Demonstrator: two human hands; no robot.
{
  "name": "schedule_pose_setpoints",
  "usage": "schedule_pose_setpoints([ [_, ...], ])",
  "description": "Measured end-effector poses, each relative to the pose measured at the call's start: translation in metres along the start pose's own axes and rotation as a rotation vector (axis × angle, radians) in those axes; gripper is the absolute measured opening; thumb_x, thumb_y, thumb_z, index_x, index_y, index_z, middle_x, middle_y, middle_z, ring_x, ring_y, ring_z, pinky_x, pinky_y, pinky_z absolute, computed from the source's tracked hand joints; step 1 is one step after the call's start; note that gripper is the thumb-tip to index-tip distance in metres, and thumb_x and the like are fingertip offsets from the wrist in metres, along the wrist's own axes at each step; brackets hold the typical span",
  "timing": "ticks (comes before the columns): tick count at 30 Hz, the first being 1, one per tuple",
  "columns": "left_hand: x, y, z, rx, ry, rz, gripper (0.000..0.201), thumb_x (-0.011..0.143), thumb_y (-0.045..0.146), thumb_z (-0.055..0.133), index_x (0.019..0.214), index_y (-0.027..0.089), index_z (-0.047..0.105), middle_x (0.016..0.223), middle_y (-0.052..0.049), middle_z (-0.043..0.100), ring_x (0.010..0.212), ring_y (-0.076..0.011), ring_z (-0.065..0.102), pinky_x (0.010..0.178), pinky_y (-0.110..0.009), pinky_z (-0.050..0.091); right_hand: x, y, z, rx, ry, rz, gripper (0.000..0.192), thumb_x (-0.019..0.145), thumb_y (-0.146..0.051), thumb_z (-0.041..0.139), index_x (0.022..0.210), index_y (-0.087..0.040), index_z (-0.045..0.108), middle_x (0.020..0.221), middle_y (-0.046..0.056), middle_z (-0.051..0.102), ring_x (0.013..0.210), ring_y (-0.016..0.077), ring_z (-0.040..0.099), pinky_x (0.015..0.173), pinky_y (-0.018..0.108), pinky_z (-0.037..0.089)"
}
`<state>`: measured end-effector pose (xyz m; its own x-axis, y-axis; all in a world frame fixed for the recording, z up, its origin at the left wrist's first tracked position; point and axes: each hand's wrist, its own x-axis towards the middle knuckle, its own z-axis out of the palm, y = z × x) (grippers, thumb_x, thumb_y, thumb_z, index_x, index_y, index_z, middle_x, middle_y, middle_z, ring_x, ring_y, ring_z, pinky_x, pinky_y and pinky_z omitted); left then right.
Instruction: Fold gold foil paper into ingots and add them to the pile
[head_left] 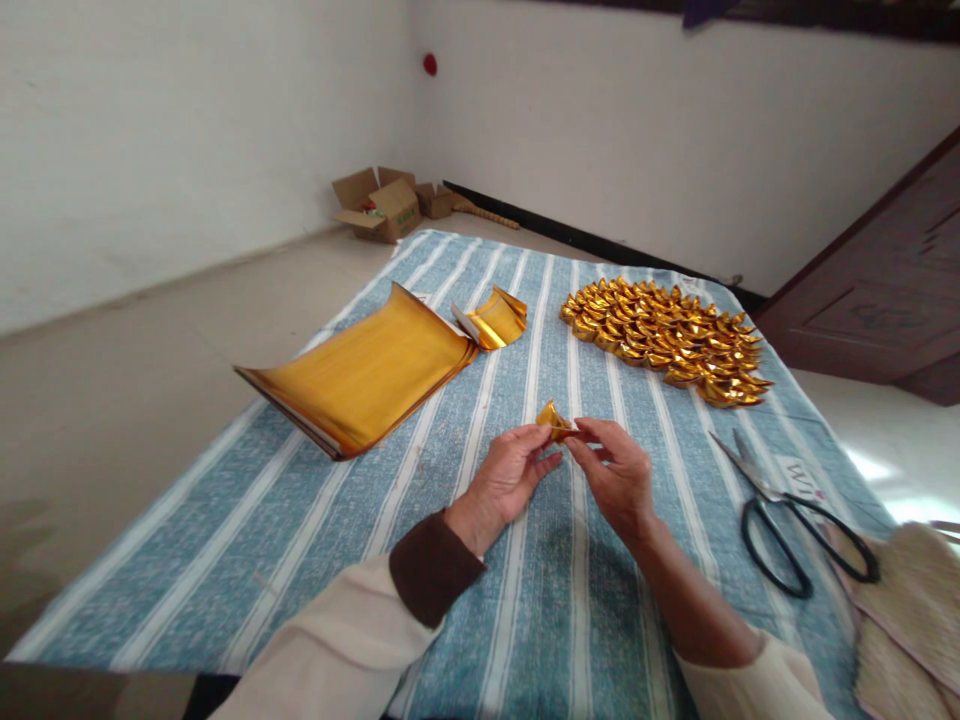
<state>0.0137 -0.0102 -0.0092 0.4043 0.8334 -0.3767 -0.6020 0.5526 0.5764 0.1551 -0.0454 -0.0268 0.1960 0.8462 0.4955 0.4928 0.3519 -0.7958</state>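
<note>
Striped cloth (225, 560) covers the table. Gold sheet stack (360, 375) lies left with a curled sheet (499, 320) just beside its far end; ingot pile (667, 340) far right, scissors (787, 520) near right beside a woven mat (911, 610). Cardboard boxes (382, 205) sit on the floor by the wall.

Both arms are in loose cream-coloured sleeves, kind of a soft jacket fabric. The left hand (504, 478) has a dark brown knit cuff poking out from under the cream sleeve at the wrist, while on the right hand (616, 475) side the sleeve is pushed up so the forearm is bare. No rings, watch or gloves showing.
</note>
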Motion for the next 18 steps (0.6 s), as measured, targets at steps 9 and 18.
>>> schedule_pose_setpoints([
  [9, 0.0025, -0.0037, -0.0035, 0.002, -0.007, -0.003, 0.014, 0.072, 0.018, 0.081, 0.082, 0.011, 0.075, 0.090, -0.008, 0.071, 0.082, -0.0147, 0.064, 0.073, -0.025, 0.052, 0.0006, 0.0004, 0.0061, -0.003, 0.036, -0.003, 0.014, 0.086, -0.027, 0.065, 0.099, -0.023, 0.071, 0.090, 0.003, 0.070, 0.072, 0.0150, 0.066, 0.063, 0.030, 0.058],
  [18, 0.0023, -0.0052, -0.0032, 0.016, 0.014, 0.012, 0.015, 0.068, 0.018, 0.083, 0.079, 0.011, 0.074, 0.086, -0.006, 0.069, 0.079, -0.0132, 0.062, 0.072, -0.024, 0.051, 0.0031, -0.0074, 0.0061, -0.025, 0.045, -0.044, 0.010, 0.087, -0.023, 0.063, 0.093, -0.023, 0.070, 0.085, 0.002, 0.069, 0.077, 0.0164, 0.066, 0.066, 0.030, 0.057],
])
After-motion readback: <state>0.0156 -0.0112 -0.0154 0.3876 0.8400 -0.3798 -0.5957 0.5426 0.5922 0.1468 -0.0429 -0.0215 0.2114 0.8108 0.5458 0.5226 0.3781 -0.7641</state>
